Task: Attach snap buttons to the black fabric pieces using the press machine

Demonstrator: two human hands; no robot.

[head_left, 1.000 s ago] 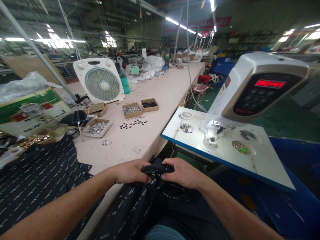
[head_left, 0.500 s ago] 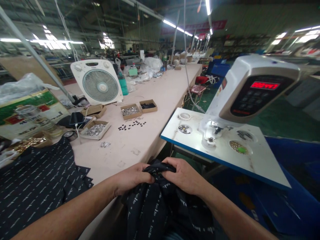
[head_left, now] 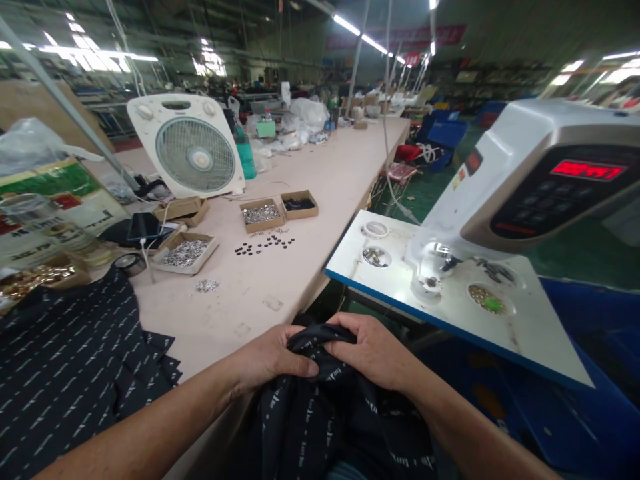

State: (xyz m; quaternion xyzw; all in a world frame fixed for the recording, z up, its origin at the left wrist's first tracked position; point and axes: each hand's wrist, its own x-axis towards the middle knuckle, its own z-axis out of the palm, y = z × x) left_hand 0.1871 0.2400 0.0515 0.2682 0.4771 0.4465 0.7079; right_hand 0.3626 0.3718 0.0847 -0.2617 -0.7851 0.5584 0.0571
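Black fabric with white lettering (head_left: 300,417), held from two sides
The left hand (head_left: 275,357) and right hand (head_left: 373,350) pinch its upper fold; the rest hangs below them

Garment workshop, long worktable (head_left: 350,157), snap-press machine (head_left: 525,173), boxed metal fasteners (head_left: 261,213), patterned cloth (head_left: 75,360), strip lights (head_left: 374,44) overhead

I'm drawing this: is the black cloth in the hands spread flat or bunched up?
Bunched up. The left hand and right hand pinch the black printed fabric, which falls in loose folds below.
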